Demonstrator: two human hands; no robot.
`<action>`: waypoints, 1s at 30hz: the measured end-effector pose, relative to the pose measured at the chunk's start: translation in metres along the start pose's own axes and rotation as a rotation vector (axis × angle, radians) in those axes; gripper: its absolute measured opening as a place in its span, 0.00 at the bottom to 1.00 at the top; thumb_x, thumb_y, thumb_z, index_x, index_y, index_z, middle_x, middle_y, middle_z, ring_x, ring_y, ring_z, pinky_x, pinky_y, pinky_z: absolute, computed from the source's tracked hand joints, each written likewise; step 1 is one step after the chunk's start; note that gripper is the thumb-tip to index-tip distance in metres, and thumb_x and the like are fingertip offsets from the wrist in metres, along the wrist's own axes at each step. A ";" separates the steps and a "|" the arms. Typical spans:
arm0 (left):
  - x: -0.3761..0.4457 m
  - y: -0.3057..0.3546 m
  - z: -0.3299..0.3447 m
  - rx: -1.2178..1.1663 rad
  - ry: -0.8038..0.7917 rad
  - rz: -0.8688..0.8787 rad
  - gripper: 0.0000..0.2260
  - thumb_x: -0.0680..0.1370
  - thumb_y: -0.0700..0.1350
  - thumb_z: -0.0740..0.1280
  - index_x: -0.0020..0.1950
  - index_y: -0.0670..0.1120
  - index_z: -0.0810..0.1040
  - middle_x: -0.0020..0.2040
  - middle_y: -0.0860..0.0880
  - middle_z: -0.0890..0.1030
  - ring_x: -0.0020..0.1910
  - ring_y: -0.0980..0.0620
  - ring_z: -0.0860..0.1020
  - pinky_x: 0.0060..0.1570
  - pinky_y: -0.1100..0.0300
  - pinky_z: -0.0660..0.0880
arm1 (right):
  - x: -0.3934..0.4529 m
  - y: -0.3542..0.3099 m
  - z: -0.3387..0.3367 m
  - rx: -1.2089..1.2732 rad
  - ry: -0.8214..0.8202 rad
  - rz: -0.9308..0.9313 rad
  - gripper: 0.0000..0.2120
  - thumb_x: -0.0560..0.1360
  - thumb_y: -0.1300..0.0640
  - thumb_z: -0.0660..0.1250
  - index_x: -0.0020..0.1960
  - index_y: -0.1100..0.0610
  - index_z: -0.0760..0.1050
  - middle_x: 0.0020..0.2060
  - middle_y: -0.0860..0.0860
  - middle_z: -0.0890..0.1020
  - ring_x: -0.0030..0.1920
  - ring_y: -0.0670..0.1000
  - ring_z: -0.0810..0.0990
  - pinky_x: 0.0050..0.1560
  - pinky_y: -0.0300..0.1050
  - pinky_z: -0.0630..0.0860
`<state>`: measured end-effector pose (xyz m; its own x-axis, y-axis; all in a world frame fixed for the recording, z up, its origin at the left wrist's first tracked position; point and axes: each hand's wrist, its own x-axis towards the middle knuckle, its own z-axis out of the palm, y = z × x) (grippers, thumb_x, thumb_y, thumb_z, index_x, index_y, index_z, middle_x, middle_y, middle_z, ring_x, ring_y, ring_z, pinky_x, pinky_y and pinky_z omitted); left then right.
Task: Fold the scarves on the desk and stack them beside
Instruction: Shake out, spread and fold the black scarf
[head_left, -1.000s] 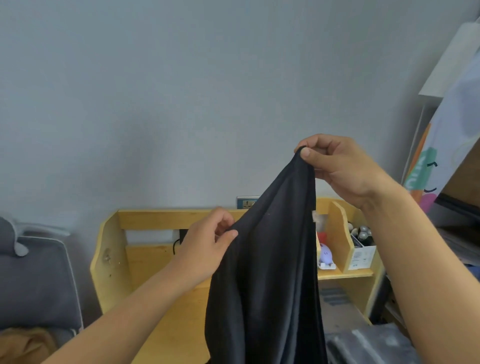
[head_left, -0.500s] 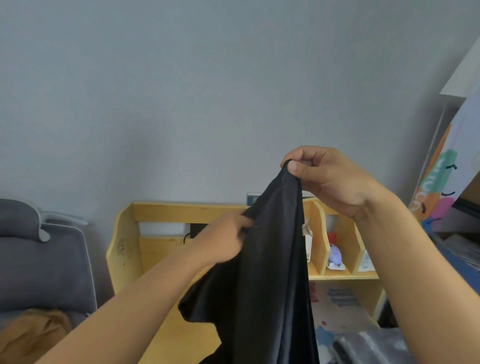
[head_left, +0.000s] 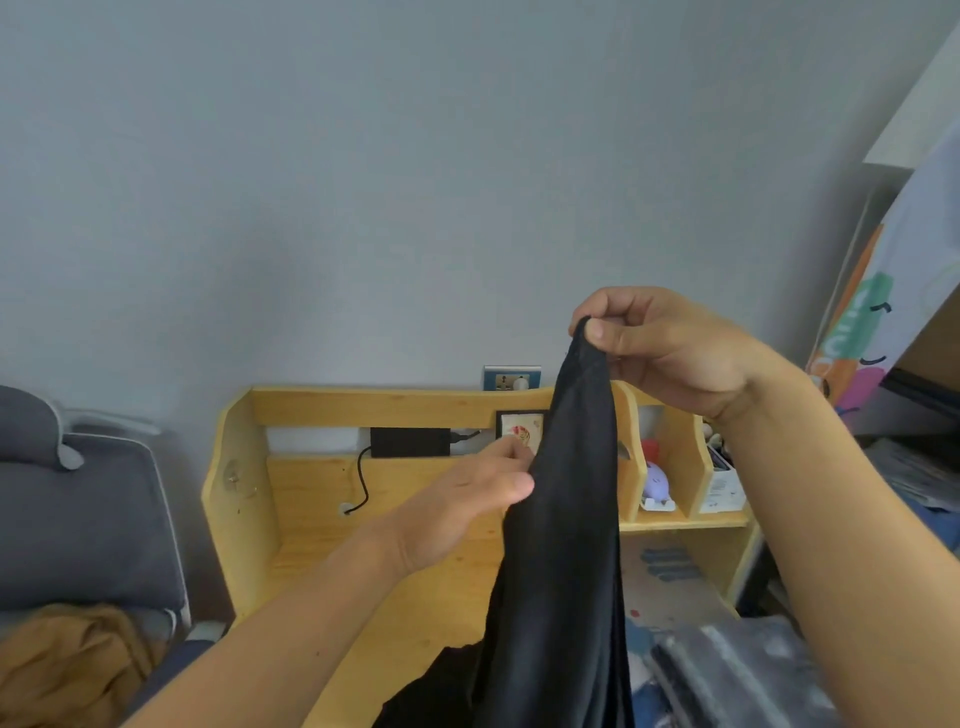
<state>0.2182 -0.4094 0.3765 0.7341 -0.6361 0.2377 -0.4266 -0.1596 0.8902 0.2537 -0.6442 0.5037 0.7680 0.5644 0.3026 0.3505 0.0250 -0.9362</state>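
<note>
I see black scarf (head_left: 561, 545) hanging above wooden desk (head_left: 415, 597), unfolded. Right hand (head_left: 670, 353) pinches top corner; left hand (head_left: 467, 499) touches edge, grasp unclear. My read: early stage, folding and stacking remain.

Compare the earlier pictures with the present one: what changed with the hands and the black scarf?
The left hand slid along the black scarf edge, its pinch easing to a light touch at the side. The right hand kept pinching the scarf's top, held up above the desk.

Bare desk (head_left: 332, 551) surface left of hanging black scarf (head_left: 563, 519); shelf dividers (head_left: 631, 457) and grey scarf (head_left: 737, 670) crowd right.
</note>
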 end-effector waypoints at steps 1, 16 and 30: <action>0.000 0.004 0.002 -0.009 -0.010 -0.015 0.24 0.81 0.59 0.60 0.67 0.43 0.79 0.68 0.48 0.73 0.71 0.49 0.71 0.74 0.43 0.65 | -0.001 0.001 0.000 0.002 0.003 0.002 0.08 0.71 0.56 0.72 0.46 0.59 0.81 0.38 0.53 0.83 0.40 0.51 0.82 0.45 0.44 0.80; -0.035 -0.024 0.083 0.538 0.056 -0.267 0.24 0.78 0.68 0.60 0.60 0.54 0.84 0.72 0.66 0.58 0.73 0.60 0.56 0.75 0.47 0.64 | 0.001 0.000 0.008 -0.185 0.398 -0.096 0.06 0.81 0.65 0.64 0.49 0.59 0.79 0.38 0.50 0.84 0.42 0.48 0.82 0.46 0.41 0.80; -0.046 -0.002 0.059 0.787 -0.352 -0.652 0.22 0.84 0.61 0.57 0.37 0.49 0.66 0.35 0.51 0.68 0.31 0.54 0.67 0.35 0.60 0.65 | 0.035 0.002 0.000 -0.109 0.604 -0.173 0.06 0.82 0.63 0.65 0.49 0.57 0.79 0.40 0.50 0.83 0.42 0.48 0.81 0.45 0.42 0.79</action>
<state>0.1540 -0.4242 0.3404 0.8032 -0.4144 -0.4280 -0.3207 -0.9062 0.2756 0.2809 -0.6249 0.5127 0.8509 -0.0059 0.5253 0.5249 -0.0284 -0.8507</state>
